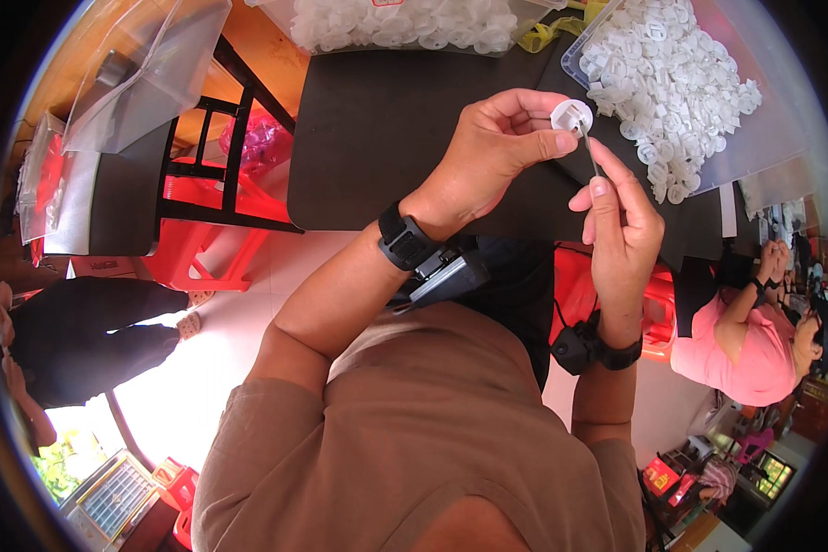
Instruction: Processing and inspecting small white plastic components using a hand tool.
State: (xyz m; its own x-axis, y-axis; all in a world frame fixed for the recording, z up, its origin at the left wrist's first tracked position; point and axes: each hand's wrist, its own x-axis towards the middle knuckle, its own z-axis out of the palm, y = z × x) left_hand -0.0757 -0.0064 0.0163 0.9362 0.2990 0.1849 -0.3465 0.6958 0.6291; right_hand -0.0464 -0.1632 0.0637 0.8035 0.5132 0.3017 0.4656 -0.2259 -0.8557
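Observation:
Pinched between thumb and fingers of my left hand (511,143) is a small round white plastic part (571,117), held above the dark table. My right hand (621,221) grips a thin metal rod-like tool (591,152) between thumb and forefinger. The tool's upper end reaches the edge of the white part; whether it sits inside cannot be made out. Just to the right, a heap of similar white plastic parts (667,87) spills over a clear tray. Wrist straps with small devices are on both my wrists.
A clear bin of round white parts (405,23) stands at the far edge of the black table (368,138). Red plastic stools (207,248) stand at left. One person in pink (741,345) sits at right; another in dark clothes (92,336) is at left.

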